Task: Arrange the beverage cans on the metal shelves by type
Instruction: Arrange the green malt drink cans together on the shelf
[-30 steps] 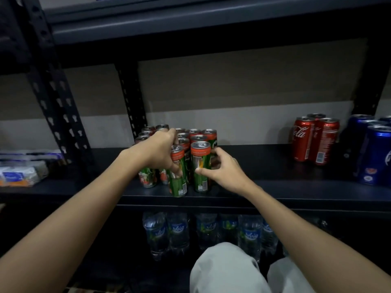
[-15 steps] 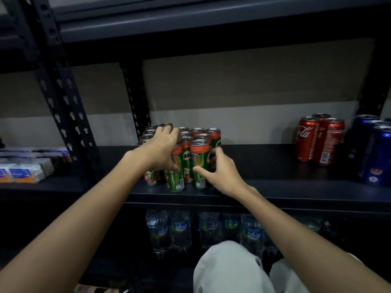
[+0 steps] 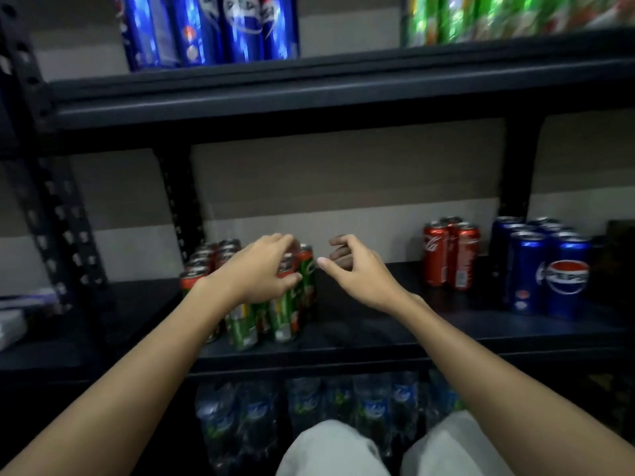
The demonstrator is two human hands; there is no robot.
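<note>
A cluster of green cans with orange tops [image 3: 285,314] stands on the black metal shelf [image 3: 378,334], left of centre. My left hand [image 3: 261,269] rests on top of the front cans, fingers curled over the rim of one. My right hand [image 3: 350,266] hovers just right of the cluster, fingers apart, holding nothing. Three red cola cans [image 3: 450,255] stand further right, and a group of blue cola cans [image 3: 546,269] stands beside them near the right upright.
The shelf above holds blue cans [image 3: 209,29] on the left and green packs [image 3: 498,15] on the right. Plastic water bottles [image 3: 309,417] fill the shelf below. Pale packets [image 3: 13,321] lie at far left, past a perforated upright [image 3: 58,235]. My knees [image 3: 395,448] are at the bottom.
My right hand has let go of the front green can and pulled away to the right. The view has tilted upward, revealing the upper shelf. My left hand stays on the cluster.
</note>
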